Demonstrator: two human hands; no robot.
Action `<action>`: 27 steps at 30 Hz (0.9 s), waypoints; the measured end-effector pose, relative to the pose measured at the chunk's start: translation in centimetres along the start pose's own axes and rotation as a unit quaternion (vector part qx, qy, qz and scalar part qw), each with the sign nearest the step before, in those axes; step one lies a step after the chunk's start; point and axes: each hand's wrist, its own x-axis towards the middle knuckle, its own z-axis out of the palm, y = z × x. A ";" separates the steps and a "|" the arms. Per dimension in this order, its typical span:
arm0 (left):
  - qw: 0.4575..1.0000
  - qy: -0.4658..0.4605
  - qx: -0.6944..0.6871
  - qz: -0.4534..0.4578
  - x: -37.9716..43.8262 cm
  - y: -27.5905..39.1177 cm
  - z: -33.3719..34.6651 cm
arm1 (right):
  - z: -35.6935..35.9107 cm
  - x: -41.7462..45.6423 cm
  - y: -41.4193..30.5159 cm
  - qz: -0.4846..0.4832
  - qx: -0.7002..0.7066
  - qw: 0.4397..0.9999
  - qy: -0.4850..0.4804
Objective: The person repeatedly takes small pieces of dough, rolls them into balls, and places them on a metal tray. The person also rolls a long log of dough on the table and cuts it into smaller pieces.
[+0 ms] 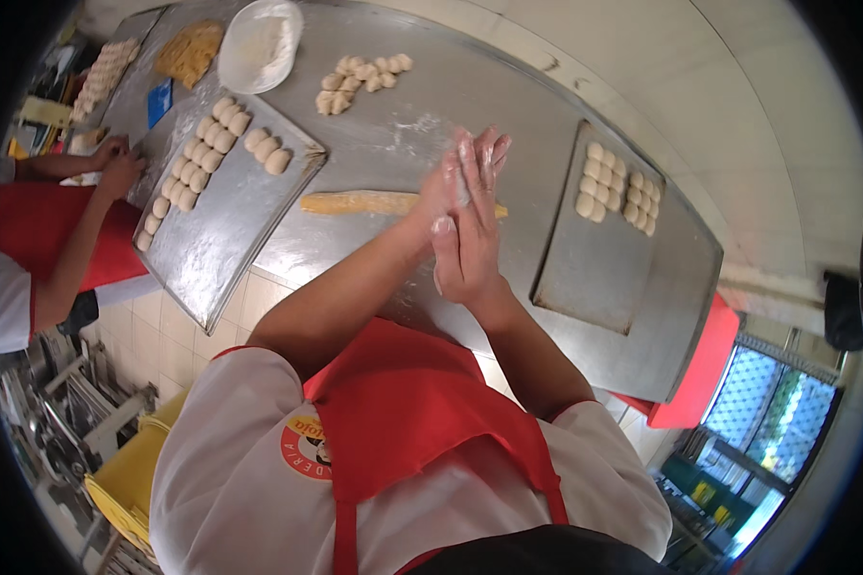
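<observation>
Both floury hands are pressed palm to palm above the metal table, fingers pointing away from me. My left hand (446, 183) is partly hidden behind my right hand (475, 244); no object shows between them. Under them lies a long roll of yellow dough (359, 203), its middle covered by the hands. Farther off, small lumps of pale dough (363, 72) sit in a loose cluster on the tabletop. Rows of round dough balls (200, 154) rest on a metal tray (208, 266) to the left, and more dough balls (600, 180) fill one end of a tray (590, 273) at the right.
A white tub of flour (259, 47), a blue scraper (160, 103) and a brownish-yellow dough piece (190, 54) are at the back left. A co-worker's hands (119, 165) are beside the left tray, whose corner juts past the table edge. A wall borders the table's far side.
</observation>
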 end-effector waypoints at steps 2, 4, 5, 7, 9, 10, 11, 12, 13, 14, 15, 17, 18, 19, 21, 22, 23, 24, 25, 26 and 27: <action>0.948 -0.064 0.264 0.164 -1.8 0.5 -1.9 | 2.1 2.7 0.3 -0.022 0.017 1.000 0.010; 0.987 -0.025 0.153 0.044 -4.4 4.6 -0.8 | 4.3 5.2 2.7 0.007 0.026 0.999 0.032; 0.995 -0.007 0.096 -0.014 -5.0 7.0 -0.9 | 5.8 5.9 3.1 0.006 0.020 1.000 0.017; 0.991 0.069 -0.073 0.088 -4.6 11.2 -3.8 | 8.8 5.6 2.0 -0.055 -0.043 0.991 -0.117; 0.981 0.118 -0.028 0.151 -5.0 12.8 -8.3 | 14.2 6.1 -1.0 -0.020 0.087 0.991 -0.104; 0.973 0.131 0.107 0.160 -6.2 11.1 -11.9 | 16.6 6.4 -2.0 0.001 0.156 0.983 -0.097; 0.954 0.178 0.197 0.138 -7.4 11.2 -11.9 | 17.9 6.8 -0.8 0.057 0.117 0.987 -0.099; 0.926 0.223 0.285 0.110 -8.6 11.4 -11.7 | 19.2 7.3 1.7 0.111 0.079 0.986 -0.100; 0.938 0.229 0.256 0.039 -10.1 11.8 -11.4 | 20.4 7.6 4.8 0.164 0.038 0.981 -0.099; 0.945 0.230 0.228 -0.029 -11.3 12.2 -11.5 | 21.4 8.1 7.7 0.213 -0.005 0.972 -0.094; 0.936 0.245 0.250 -0.035 -12.4 11.5 -12.6 | 22.0 8.6 9.8 0.259 -0.048 0.961 -0.087; 0.923 0.257 0.285 -0.038 -13.6 9.8 -15.6 | 22.8 9.0 12.0 0.320 -0.076 0.932 -0.155; 0.919 0.254 0.298 -0.036 -13.8 9.7 -16.4 | 23.0 8.9 12.8 0.352 -0.088 0.913 -0.188; 0.924 0.236 0.301 -0.027 -14.1 10.1 -16.3 | 23.4 9.0 13.6 0.337 -0.096 0.921 -0.168; 0.953 0.211 0.214 -0.045 -14.9 10.5 -16.7 | 23.9 8.4 14.5 0.310 -0.108 0.936 -0.127; 0.969 0.206 0.121 -0.070 -14.9 10.7 -17.6 | 23.4 7.5 14.4 0.324 -0.098 0.937 -0.088; 0.975 0.198 0.026 -0.095 -14.8 10.7 -18.2 | 21.8 6.6 14.4 0.338 -0.088 0.936 -0.048; 0.975 0.202 0.035 -0.091 -15.2 11.0 -17.7 | 20.2 5.3 14.2 0.356 -0.074 0.932 -0.013; 0.974 0.204 0.047 -0.088 -15.3 11.9 -16.6 | 17.5 3.6 13.2 0.363 0.021 0.931 0.017; 0.972 0.210 0.059 -0.084 -15.8 12.6 -15.5 | 13.6 1.3 11.7 0.369 0.118 0.921 0.045; 0.968 0.217 0.077 -0.102 -16.5 12.8 -14.8 | 8.3 -1.2 10.7 0.310 0.077 0.944 -0.084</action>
